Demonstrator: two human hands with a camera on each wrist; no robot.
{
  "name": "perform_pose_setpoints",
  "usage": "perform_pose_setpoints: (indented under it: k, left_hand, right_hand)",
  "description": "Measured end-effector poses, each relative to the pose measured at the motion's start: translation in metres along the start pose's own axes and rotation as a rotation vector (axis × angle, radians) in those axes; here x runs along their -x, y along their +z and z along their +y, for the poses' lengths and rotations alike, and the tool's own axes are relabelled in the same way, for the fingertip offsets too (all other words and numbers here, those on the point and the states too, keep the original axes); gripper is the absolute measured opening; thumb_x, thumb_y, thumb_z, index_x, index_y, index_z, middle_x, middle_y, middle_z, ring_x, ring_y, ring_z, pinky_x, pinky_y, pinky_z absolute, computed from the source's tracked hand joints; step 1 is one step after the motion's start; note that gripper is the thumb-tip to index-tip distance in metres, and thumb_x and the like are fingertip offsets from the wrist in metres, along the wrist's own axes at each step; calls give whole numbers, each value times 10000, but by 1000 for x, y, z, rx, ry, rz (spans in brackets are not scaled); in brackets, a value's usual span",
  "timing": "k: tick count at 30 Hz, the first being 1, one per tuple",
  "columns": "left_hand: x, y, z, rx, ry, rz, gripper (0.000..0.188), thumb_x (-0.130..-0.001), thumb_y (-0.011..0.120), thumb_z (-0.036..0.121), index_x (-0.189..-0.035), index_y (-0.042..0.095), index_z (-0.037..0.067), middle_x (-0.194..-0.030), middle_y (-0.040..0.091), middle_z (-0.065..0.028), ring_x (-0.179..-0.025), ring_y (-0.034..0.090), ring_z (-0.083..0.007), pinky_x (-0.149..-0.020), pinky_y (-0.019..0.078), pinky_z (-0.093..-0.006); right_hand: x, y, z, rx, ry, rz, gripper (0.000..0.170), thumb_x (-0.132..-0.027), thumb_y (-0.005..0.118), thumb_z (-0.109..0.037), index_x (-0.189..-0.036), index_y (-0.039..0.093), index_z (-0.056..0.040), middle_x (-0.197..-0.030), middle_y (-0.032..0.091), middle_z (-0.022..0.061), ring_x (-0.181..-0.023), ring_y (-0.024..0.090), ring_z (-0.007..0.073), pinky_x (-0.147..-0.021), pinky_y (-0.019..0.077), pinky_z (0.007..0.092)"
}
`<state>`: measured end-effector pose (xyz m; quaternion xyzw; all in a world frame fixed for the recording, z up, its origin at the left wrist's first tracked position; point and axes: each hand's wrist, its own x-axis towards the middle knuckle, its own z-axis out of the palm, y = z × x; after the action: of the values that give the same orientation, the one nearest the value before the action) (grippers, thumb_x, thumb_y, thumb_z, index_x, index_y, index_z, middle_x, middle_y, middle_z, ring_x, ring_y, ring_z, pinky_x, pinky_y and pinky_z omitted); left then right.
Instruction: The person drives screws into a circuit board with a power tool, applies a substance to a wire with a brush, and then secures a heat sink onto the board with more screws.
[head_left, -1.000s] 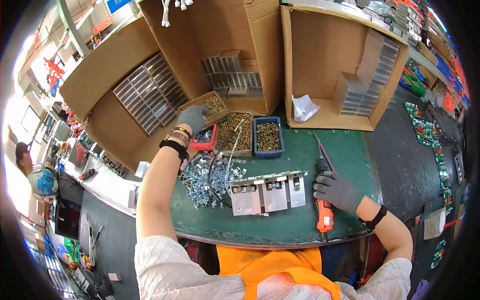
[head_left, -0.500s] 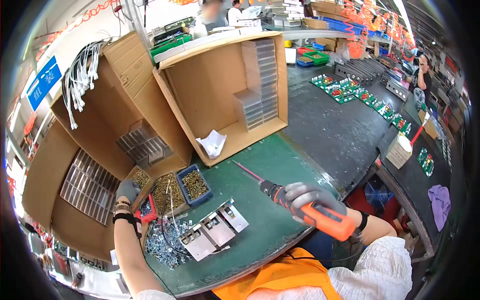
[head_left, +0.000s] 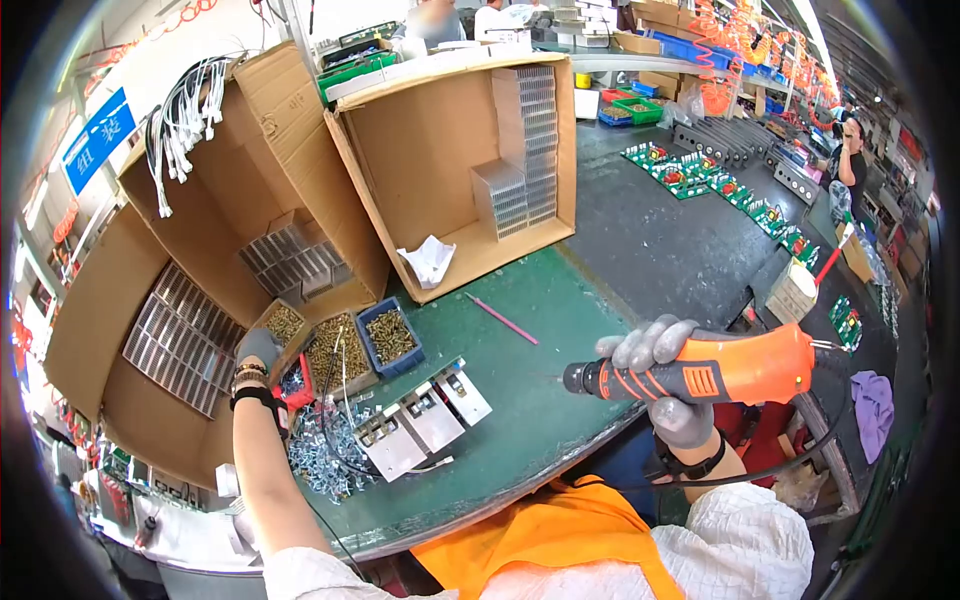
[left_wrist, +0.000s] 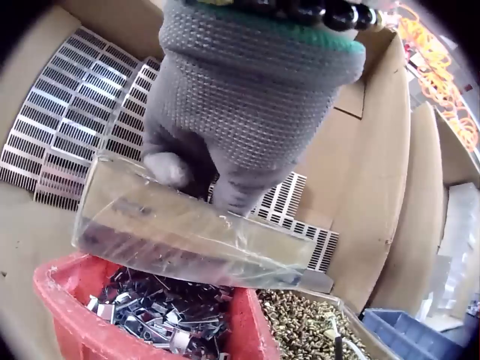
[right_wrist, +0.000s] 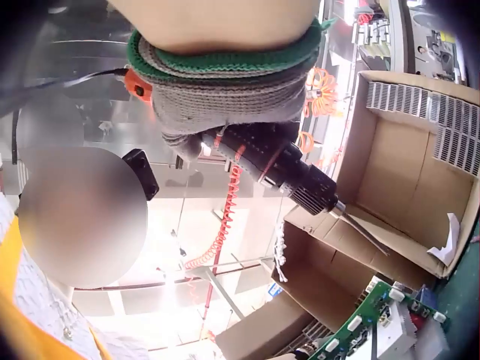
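My gloved right hand point(head_left: 665, 375) grips an orange and black electric screwdriver point(head_left: 745, 368), raised over the table's right front part, its bit pointing left. In the right wrist view the bit point(right_wrist: 366, 234) shows at the tip of the screwdriver point(right_wrist: 277, 165). The gloved left hand point(head_left: 260, 347) is at the tray of brass screws point(head_left: 284, 322); in the left wrist view the hand point(left_wrist: 240, 105) reaches behind the tray's wall point(left_wrist: 187, 229), fingertips partly hidden. Metal plates with a green circuit board point(head_left: 425, 418) lie in front of the screw trays.
A red bin point(left_wrist: 75, 330) of small metal parts, another screw tray point(head_left: 338, 352) and a blue bin point(head_left: 390, 337) stand close together. Loose clips point(head_left: 325, 455) lie beside the plates. Cardboard boxes point(head_left: 450, 170) with metal parts line the back. A pink rod point(head_left: 503, 319) lies on the green table point(head_left: 540, 375).
The view has swung to the right. My right hand has lifted the screwdriver off the table, and the pink rod now lies apart from it. The left hand remains at the screw tray.
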<state>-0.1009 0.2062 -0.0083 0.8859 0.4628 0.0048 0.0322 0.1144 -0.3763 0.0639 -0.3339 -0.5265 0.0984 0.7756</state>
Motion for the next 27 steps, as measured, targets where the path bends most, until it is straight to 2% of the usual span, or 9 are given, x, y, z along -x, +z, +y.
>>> perform_pose_setpoints:
  k: [3, 8, 9, 10, 12, 16, 22, 26, 27]
  left_hand:
    - [1, 2, 5, -112, 2, 30, 189, -795, 697, 191, -956, 733, 100, -989, 699, -163, -923, 668, -342, -825, 525, -425]
    - [15, 8, 3, -23, 45, 432, 228, -900, 529, 198, -1009, 720, 139, -979, 689, -166, -946, 652, -365, -807, 522, -478]
    - [24, 1, 12, -30, 82, 504, 263, -932, 517, 159, -1135, 682, 130, -920, 712, -128, -863, 685, -280, -737, 536, -404]
    - [35, -3, 23, -30, 85, 497, 263, -932, 517, 159, -1135, 682, 130, -920, 712, -128, -863, 685, -280, -737, 536, -404]
    - [78, -22, 62, 843, 130, 369, 291, -957, 522, 123, -1219, 636, 70, -836, 692, -43, -778, 649, -143, -690, 515, -289]
    - [219, -44, 149, 1429, 258, 149, 273, -961, 552, 109, -1205, 648, 28, -856, 645, -20, -638, 545, -75, -600, 456, -214]
    - [329, -7, 186, 1680, 314, -255, 257, -977, 439, 18, -1234, 450, 24, -991, 668, -148, -696, 591, -108, -625, 502, -244]
    - [343, 4, 188, 1752, 231, -132, 135, -967, 541, 64, -1082, 559, -4, -973, 684, -120, -685, 596, -104, -612, 498, -218]
    - [342, 11, 185, 1798, 214, -115, 191, -928, 638, 154, -1023, 595, -6, -968, 697, -175, -696, 654, -146, -605, 528, -239]
  right_hand:
    - [1, 5, -5, -55, 21, -68, 389, -770, 668, -99, -1113, 483, -102, -1001, 555, 79, -1009, 590, 241, -1059, 390, 526]
    - [-1, 7, -9, -41, -8, -77, 428, -777, 701, -144, -1140, 477, -98, -960, 579, 82, -931, 624, 246, -1015, 430, 519]
    - [-7, 4, -9, -60, -15, -131, 461, -772, 714, -151, -1160, 470, -99, -924, 588, 78, -893, 634, 246, -984, 452, 511]
    - [-10, 5, -9, -63, -28, -108, 492, -770, 719, -157, -1181, 456, -96, -893, 593, 74, -862, 639, 243, -944, 473, 497]
    - [-14, 10, -9, -68, -55, -64, 552, -766, 730, -169, -1222, 428, -88, -832, 602, 66, -800, 648, 239, -864, 515, 468]
    - [-30, 33, -17, -435, -16, 105, 846, -805, 694, -112, -1494, 202, -102, -855, 598, 54, -768, 629, 224, -677, 534, 412]
    - [-42, 75, 9, -521, -85, 84, 801, -861, 718, -153, -1489, 227, -81, -751, 560, 11, -528, 570, 119, -480, 494, 282]
    - [-41, 95, 19, -542, -105, -18, 656, -836, 712, -80, -1369, 338, -1, -669, 531, -5, -502, 540, 86, -464, 482, 226]
    - [-40, 98, 20, -547, -107, -30, 617, -825, 710, -52, -1334, 368, 16, -653, 524, -7, -490, 532, 80, -457, 476, 212]
